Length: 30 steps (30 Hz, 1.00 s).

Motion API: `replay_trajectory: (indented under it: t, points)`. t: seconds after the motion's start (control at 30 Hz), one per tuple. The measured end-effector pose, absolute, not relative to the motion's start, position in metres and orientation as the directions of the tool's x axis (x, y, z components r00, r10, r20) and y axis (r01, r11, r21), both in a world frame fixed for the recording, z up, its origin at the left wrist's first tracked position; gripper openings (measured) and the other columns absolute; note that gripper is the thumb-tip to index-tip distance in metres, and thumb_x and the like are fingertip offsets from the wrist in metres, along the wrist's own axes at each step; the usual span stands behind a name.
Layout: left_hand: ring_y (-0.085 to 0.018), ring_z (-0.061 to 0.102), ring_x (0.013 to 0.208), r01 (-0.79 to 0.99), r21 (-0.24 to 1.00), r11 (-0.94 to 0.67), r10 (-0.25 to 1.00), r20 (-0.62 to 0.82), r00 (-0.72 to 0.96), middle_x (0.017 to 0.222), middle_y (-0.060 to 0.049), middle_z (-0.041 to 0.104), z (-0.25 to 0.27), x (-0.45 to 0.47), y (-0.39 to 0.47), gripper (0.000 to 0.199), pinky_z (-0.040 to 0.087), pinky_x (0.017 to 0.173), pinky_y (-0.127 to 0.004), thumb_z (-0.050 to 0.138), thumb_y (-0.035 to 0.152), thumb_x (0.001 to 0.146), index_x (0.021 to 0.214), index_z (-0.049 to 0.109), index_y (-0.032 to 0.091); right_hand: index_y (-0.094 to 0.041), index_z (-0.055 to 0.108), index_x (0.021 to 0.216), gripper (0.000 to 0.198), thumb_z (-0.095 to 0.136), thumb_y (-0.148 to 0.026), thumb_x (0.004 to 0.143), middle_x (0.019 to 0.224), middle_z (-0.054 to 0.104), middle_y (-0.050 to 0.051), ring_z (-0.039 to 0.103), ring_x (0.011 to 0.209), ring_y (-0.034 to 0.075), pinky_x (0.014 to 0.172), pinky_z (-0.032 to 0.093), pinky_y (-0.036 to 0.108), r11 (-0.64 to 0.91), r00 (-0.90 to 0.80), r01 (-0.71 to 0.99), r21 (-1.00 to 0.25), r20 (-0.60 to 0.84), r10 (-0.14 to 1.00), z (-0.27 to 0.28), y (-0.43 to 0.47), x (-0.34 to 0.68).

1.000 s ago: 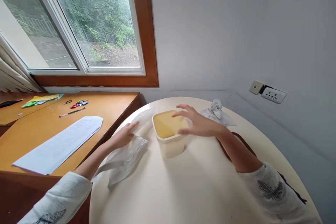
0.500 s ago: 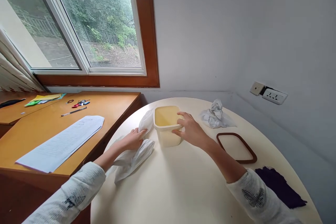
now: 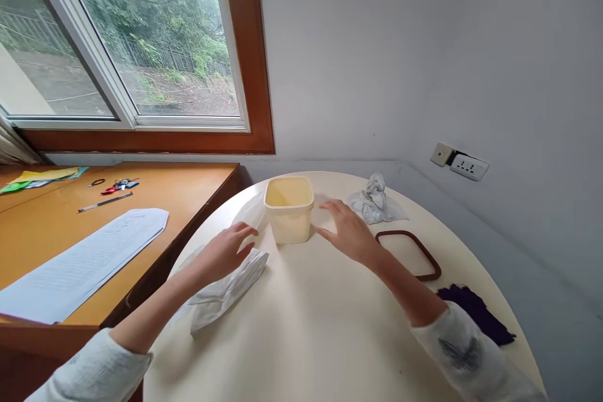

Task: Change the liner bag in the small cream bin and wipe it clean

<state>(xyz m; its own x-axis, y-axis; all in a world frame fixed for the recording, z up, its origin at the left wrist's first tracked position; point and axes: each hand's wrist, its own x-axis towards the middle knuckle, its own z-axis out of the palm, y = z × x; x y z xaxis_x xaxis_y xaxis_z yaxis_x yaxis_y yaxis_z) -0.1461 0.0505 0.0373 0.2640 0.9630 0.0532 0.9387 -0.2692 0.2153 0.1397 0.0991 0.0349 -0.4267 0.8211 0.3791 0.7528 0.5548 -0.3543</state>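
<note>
Container: a pale yellow, open-topped container (image 3: 289, 223) stood upright between the two hands, a little beyond them, nearer the right
Right hand: the right hand (image 3: 348, 229) was just beside the container's right wall, thumb and fingers well parted and holding nothing; a narrow gap showed between fingertips and wall
Left hand: the left hand (image 3: 230, 251) was half open, fingers curved and thumb apart, with nothing seen in its grasp; it was over the white plastic bag (image 3: 226, 298), and I could not tell whether it touched it
Container build: smooth, plastic-looking, squarish with rounded corners, a thick rim, and walls narrowing towards the base
Bag: thin, creased film, spread flat towards the container's left side
Crumpled bag: a second, whitish crumpled bag (image 3: 374, 201) lay bunched beyond the right hand
Brown frame: a flat, rounded-square brown frame (image 3: 425, 255) lay right of the right hand
Dark piece: a dark purple piece (image 3: 475, 314), ragged-edged, lay near the right sleeve
Table: a smooth, cream, round table (image 3: 320, 339)
Desk: an orange-brown desk (image 3: 188, 182) stood left, bearing printed sheets (image 3: 89, 264) and a pen (image 3: 106, 202)
Room: a pale wall (image 3: 353, 44), a socket plate (image 3: 468, 167), and a sliding window (image 3: 155, 44) facing greenery
</note>
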Motion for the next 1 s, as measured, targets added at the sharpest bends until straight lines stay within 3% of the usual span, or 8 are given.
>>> replay_trajectory:
  t: [0.1, 0.23, 0.33, 0.47, 0.57, 0.67, 0.8, 1.0]
  points:
    - [-0.020, 0.060, 0.076, 0.905, 0.280, -0.319, 0.943, -0.002, 0.333, 0.093, -0.007, 0.063, 0.038, -0.126, 0.044, 0.031, 0.046, 0.065, -0.031, 0.032, 0.036, 0.087, 0.097, 0.058, 0.021, -0.020, 0.055, 0.096, 0.017, 0.046, -0.027, 0.082, 0.104, 0.058, 0.006, 0.058, 0.083, 0.018, 0.070, 0.041, 0.031, 0.404, -0.377, 0.865, -0.298, 0.145, 0.915, 0.030, 0.082, 0.190]
    - [-0.020, 0.060, 0.075, 0.873, 0.274, -0.404, 0.898, -0.062, 0.435, 0.088, -0.006, 0.064, 0.020, -0.105, 0.041, 0.030, 0.044, 0.061, -0.029, 0.033, 0.032, 0.087, 0.098, 0.058, 0.021, -0.020, 0.056, 0.088, 0.017, 0.053, -0.018, 0.071, 0.096, 0.059, 0.006, 0.056, 0.068, 0.018, 0.056, 0.034, 0.028, 0.202, -0.218, 0.975, -0.096, -0.196, 0.956, 0.017, 0.066, 0.250]
    - [-0.022, 0.060, 0.086, 0.865, 0.184, -0.466, 0.875, -0.053, 0.482, 0.100, -0.008, 0.061, 0.001, -0.097, 0.042, 0.031, 0.045, 0.073, -0.034, 0.036, 0.030, 0.085, 0.107, 0.056, 0.022, -0.019, 0.056, 0.086, 0.021, 0.051, -0.010, 0.067, 0.091, 0.059, 0.007, 0.055, 0.067, 0.019, 0.054, 0.030, 0.027, 0.152, -0.142, 0.988, 0.012, -0.291, 0.946, 0.008, 0.059, 0.272]
    - [-0.025, 0.057, 0.095, 0.870, 0.078, -0.488, 0.869, -0.051, 0.492, 0.111, -0.010, 0.057, -0.013, -0.097, 0.043, 0.036, 0.042, 0.082, -0.039, 0.041, 0.025, 0.083, 0.118, 0.051, 0.023, -0.019, 0.053, 0.076, 0.016, 0.043, -0.006, 0.072, 0.085, 0.059, 0.007, 0.055, 0.067, 0.019, 0.056, 0.029, 0.027, 0.137, -0.128, 0.990, 0.010, -0.308, 0.943, 0.000, 0.056, 0.275]
    - [-0.025, 0.058, 0.090, 0.875, 0.082, -0.477, 0.873, -0.071, 0.483, 0.104, -0.010, 0.060, -0.012, -0.102, 0.039, 0.034, 0.043, 0.077, -0.038, 0.039, 0.024, 0.083, 0.114, 0.053, 0.021, -0.019, 0.051, 0.074, 0.015, 0.041, -0.008, 0.075, 0.084, 0.060, 0.006, 0.055, 0.069, 0.019, 0.059, 0.031, 0.028, 0.231, -0.244, 0.970, -0.081, -0.289, 0.926, -0.005, 0.051, 0.260]
    - [-0.021, 0.059, 0.080, 0.874, 0.135, -0.466, 0.877, -0.056, 0.476, 0.095, -0.008, 0.061, -0.004, -0.107, 0.032, 0.026, 0.044, 0.069, -0.033, 0.036, 0.023, 0.085, 0.098, 0.058, 0.020, -0.019, 0.052, 0.074, 0.017, 0.041, -0.007, 0.074, 0.082, 0.061, 0.004, 0.056, 0.072, 0.018, 0.066, 0.033, 0.030, 0.417, -0.445, 0.895, -0.159, -0.242, 0.862, -0.009, 0.039, 0.229]
    - [-0.015, 0.052, 0.062, 0.878, 0.208, -0.430, 0.901, 0.032, 0.434, 0.075, -0.005, 0.057, 0.009, -0.108, 0.021, 0.026, 0.039, 0.055, -0.027, 0.031, 0.027, 0.088, 0.074, 0.052, 0.019, -0.018, 0.055, 0.083, 0.018, 0.044, -0.007, 0.075, 0.088, 0.063, 0.006, 0.057, 0.084, 0.021, 0.071, 0.033, 0.032, 0.667, -0.692, 0.721, -0.185, -0.173, 0.700, -0.014, 0.018, 0.170]
    - [-0.013, 0.046, 0.058, 0.885, 0.225, -0.407, 0.913, 0.140, 0.384, 0.068, -0.002, 0.051, 0.027, -0.100, 0.005, 0.027, 0.036, 0.053, -0.025, 0.032, 0.028, 0.088, 0.066, 0.044, 0.019, -0.017, 0.055, 0.087, 0.012, 0.051, -0.013, 0.077, 0.083, 0.063, 0.005, 0.058, 0.074, 0.018, 0.066, 0.033, 0.029, 0.866, -0.882, 0.470, -0.170, -0.064, 0.466, -0.020, 0.009, 0.090]
